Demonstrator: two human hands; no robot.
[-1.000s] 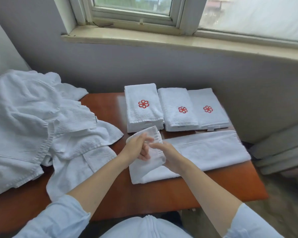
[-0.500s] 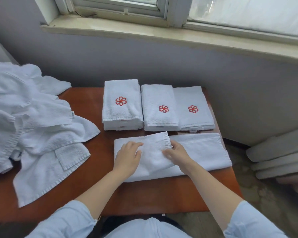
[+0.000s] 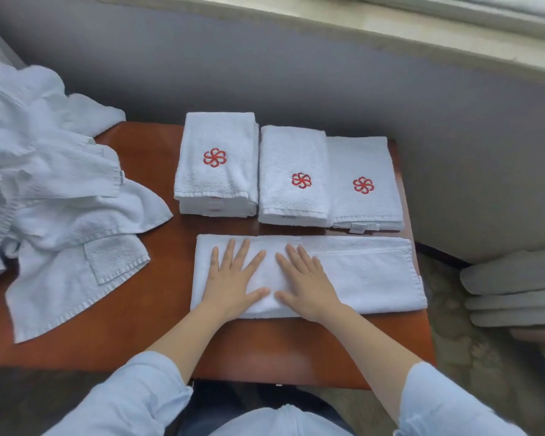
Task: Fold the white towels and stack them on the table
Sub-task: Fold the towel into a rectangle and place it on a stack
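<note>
A white towel [image 3: 365, 272] lies along the front of the brown table [image 3: 158, 316], its left end folded over onto itself. My left hand [image 3: 233, 278] and my right hand [image 3: 306, 281] rest flat, fingers spread, side by side on that folded left part. Behind it stand folded white towels with a red flower mark: a stack [image 3: 217, 165] at the left, a second one [image 3: 293, 177] in the middle, and a third [image 3: 364, 184] at the right.
A heap of loose white towels [image 3: 44, 184] covers the table's left side and spills over its edge. A grey wall [image 3: 296, 73] under a window sill runs close behind the table. Grey folded items [image 3: 513, 287] lie on the floor at the right.
Both hands brought the towel's left end down from a raised pinch, laid it over the towel, and now press flat on it. The view tilted further down.
</note>
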